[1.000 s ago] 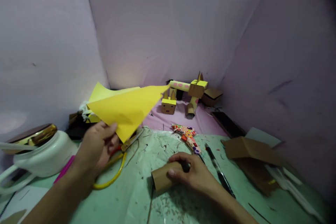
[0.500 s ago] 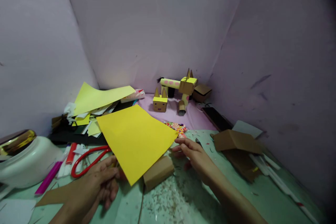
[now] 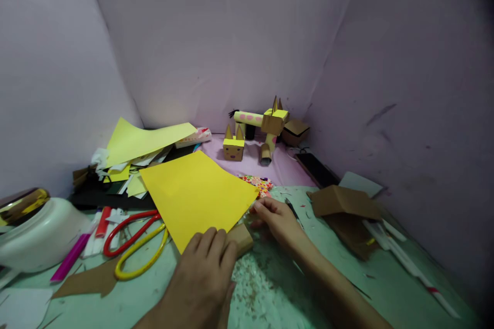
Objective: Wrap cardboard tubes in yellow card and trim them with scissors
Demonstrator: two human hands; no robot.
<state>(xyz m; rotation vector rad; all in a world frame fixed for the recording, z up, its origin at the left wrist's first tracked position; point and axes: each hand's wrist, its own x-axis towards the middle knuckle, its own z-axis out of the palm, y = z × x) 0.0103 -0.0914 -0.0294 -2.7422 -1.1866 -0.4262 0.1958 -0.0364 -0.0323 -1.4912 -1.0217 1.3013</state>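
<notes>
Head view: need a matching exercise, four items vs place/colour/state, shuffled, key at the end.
Column 1
1. yellow sheet
2. scissors
3. white vessel
4. small box with a drawn face

Column 2
A. cut off by the picture's left edge
B. partly covered by the left hand
C. two pointed ears on top
D. one red loop, one yellow loop

Pairs: 1-B, 2-D, 3-A, 4-C

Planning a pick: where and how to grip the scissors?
Likely the yellow handle loop, from above and the near left: it lies exposed there beside the red handle loop, while the blade end is hidden by the yellow paper sheet.
</notes>
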